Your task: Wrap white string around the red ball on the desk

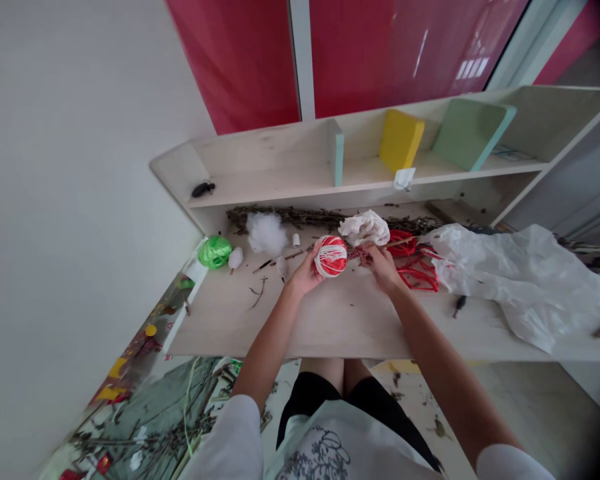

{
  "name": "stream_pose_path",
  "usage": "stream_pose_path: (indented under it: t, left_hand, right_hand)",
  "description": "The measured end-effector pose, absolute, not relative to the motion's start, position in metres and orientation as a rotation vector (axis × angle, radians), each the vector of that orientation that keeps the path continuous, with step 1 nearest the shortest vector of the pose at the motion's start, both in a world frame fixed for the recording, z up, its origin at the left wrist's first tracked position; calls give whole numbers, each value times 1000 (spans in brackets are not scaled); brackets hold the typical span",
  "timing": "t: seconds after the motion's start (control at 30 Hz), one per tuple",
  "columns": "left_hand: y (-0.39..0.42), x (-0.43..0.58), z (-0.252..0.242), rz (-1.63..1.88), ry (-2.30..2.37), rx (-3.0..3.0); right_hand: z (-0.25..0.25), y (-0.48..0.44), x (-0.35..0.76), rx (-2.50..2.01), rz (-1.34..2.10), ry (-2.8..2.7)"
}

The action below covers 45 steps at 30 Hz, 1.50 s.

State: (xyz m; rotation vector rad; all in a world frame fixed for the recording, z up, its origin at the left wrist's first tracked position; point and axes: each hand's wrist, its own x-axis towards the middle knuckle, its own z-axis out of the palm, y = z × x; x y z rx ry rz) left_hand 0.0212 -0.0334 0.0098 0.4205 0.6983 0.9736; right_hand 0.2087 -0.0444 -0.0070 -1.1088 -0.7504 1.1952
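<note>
My left hand [306, 272] grips a round ball wound with red and white thread [331, 256] on its left side. My right hand [383, 268] pinches a dark red twisted cord [357, 254] just right of the ball. A crumpled white paper [364, 228] lies directly behind the hands. Bent red wire shapes [417, 267] sit close to my right hand. Near my left hand are a thin twig [258, 293] and a white tuft [281, 267] on the pale wooden tabletop [300, 323].
Cotton wool [267, 233], a green ribbon ball [215, 252] and dried twigs [280, 217] lie along the back of the table. A large plastic sheet [523, 283] covers the right end. Behind stands a wooden shelf [370, 175] holding a yellow block [401, 140].
</note>
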Motion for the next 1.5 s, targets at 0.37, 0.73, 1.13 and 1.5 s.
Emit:
stream_pose_path:
  t: [0.37,0.73,1.13,1.5]
  left_hand:
    - [-31,20,4,1026,610,471]
    - [-33,10,11,905,602,433]
    - [-31,19,11,1030,679,413]
    - [-24,14,4,1126,732,449]
  right_hand:
    - [-10,-51,200,-1140,1219,-1031]
    - [-9,-48,204,-1077,1255,-833]
    - [-8,-50,202,-1002,1294,-896]
    - [-8,-51,200,-1058,1245,-911]
